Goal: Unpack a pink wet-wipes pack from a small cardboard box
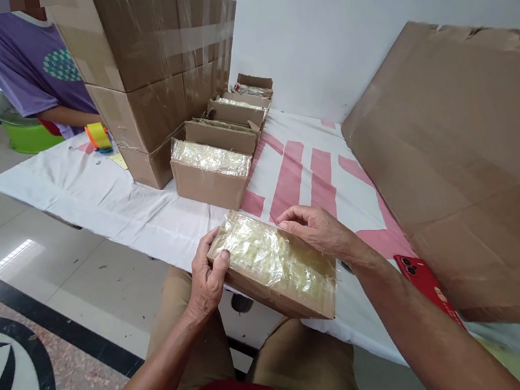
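A small cardboard box (274, 290) lies tilted at the table's front edge, partly over my lap. Its top shows shiny, crinkled clear plastic (262, 247) over pale yellow contents that I cannot name. My left hand (208, 274) grips the box's left end, thumb on top and fingers round the side. At the far long edge, my right hand (316, 229) is curled, thumb and forefinger drawn together. Whatever those fingertips pinch, if anything, is too small to make out. Just beyond stands a similar open box (212, 182) with plastic-wrapped contents.
More open boxes (237, 110) line up toward the wall beside a tall stack of taped cartons (145, 49). A large cardboard sheet (472, 176) leans at right, near a red phone (427, 284). Yellow tape (99, 136) sits by a person in purple (30, 66).
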Action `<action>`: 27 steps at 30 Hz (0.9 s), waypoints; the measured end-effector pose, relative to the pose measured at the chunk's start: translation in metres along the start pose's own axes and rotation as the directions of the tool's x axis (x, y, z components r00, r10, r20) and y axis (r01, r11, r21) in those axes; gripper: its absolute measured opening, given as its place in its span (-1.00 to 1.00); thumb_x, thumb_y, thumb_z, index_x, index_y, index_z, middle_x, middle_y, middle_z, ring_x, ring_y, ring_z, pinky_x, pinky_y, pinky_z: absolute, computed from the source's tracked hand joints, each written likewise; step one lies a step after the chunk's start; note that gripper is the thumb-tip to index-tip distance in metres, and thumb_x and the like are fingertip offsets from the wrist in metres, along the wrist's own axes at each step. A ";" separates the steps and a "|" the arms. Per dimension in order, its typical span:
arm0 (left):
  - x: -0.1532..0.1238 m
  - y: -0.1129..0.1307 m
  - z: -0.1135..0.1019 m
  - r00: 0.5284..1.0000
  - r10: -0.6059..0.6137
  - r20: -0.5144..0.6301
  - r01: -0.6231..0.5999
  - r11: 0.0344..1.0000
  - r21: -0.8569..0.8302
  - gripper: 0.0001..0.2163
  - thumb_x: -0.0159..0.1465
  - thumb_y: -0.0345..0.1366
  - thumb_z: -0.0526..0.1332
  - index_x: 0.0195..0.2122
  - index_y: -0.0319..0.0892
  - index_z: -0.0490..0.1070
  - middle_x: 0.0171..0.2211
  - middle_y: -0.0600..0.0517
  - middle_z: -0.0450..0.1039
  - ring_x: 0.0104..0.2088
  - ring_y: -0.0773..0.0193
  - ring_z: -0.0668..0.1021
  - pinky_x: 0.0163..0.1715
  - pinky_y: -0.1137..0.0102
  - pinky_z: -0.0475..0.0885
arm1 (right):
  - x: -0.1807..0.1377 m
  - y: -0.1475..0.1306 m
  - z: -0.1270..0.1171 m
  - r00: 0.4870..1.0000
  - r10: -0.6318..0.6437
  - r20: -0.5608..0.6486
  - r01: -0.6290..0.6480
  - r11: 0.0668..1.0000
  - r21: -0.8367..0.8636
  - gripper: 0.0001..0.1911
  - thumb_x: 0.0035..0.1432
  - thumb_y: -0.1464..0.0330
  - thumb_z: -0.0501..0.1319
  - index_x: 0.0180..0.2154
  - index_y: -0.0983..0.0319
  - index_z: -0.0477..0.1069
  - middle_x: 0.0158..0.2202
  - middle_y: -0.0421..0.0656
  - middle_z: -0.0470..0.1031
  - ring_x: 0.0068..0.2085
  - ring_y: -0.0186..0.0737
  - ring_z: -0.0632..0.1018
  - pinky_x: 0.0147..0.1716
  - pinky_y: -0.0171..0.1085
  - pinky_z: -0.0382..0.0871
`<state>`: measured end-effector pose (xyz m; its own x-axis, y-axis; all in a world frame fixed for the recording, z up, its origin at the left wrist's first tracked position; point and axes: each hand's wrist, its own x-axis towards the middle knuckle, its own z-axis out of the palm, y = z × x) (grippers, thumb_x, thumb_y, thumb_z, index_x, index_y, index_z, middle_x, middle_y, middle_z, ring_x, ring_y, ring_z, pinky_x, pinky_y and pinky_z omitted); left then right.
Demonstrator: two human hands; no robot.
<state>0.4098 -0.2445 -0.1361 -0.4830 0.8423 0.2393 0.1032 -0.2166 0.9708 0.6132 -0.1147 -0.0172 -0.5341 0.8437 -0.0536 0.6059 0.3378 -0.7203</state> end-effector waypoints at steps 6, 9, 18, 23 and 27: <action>0.000 0.000 0.000 1.000 0.005 0.004 -0.005 1.000 0.011 -0.51 0.34 -0.01 0.20 0.21 -0.17 0.42 0.18 -0.14 0.51 0.21 -0.06 0.51 0.26 0.09 0.38 | 0.002 0.004 0.002 1.000 -0.014 -0.015 0.014 1.000 0.011 -0.79 0.15 0.20 0.23 -0.39 0.19 0.51 -0.32 -0.18 0.63 -0.29 -0.21 0.56 -0.27 -0.24 0.37; 0.000 -0.001 0.000 1.000 0.006 0.000 -0.006 1.000 0.029 -0.50 0.34 -0.01 0.19 0.21 -0.17 0.41 0.18 -0.14 0.51 0.22 -0.06 0.50 0.26 0.09 0.37 | 0.001 0.006 0.004 1.000 0.002 0.007 -0.002 1.000 0.028 -0.76 0.17 0.18 0.21 -0.37 0.20 0.53 -0.32 -0.18 0.63 -0.31 -0.23 0.55 -0.29 -0.24 0.37; 0.002 0.001 0.001 0.999 0.038 -0.019 -0.037 0.999 0.039 -0.50 0.33 -0.01 0.19 0.18 -0.22 0.42 0.15 -0.17 0.53 0.19 -0.07 0.53 0.22 0.09 0.41 | -0.002 0.007 0.011 0.998 -0.014 -0.060 0.019 0.996 0.085 -0.77 0.16 0.20 0.20 -0.45 0.18 0.46 -0.18 -0.09 0.68 -0.16 -0.09 0.63 -0.15 -0.16 0.42; 0.001 -0.002 0.001 0.999 0.042 -0.031 -0.041 0.999 0.023 -0.51 0.33 -0.02 0.20 0.18 -0.21 0.43 0.16 -0.16 0.53 0.19 -0.07 0.53 0.23 0.08 0.40 | -0.004 0.010 0.014 0.987 -0.084 -0.134 0.093 0.994 0.064 -0.80 0.18 0.25 0.22 -0.45 0.17 0.48 -0.12 -0.10 0.70 -0.11 -0.08 0.66 -0.08 -0.13 0.44; 0.001 -0.002 0.001 0.999 0.038 -0.028 -0.038 0.999 0.021 -0.51 0.33 -0.01 0.20 0.18 -0.20 0.43 0.15 -0.16 0.53 0.19 -0.07 0.53 0.22 0.08 0.41 | -0.005 0.014 0.017 0.971 -0.155 -0.184 0.164 0.986 0.034 -0.80 0.20 0.25 0.22 -0.45 0.15 0.48 -0.14 -0.11 0.70 -0.09 -0.06 0.66 -0.02 -0.09 0.45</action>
<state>0.4101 -0.2425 -0.1379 -0.5031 0.8192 0.2755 0.1393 -0.2377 0.9613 0.6145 -0.1213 -0.0386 -0.5039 0.8433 0.1868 0.4901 0.4572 -0.7421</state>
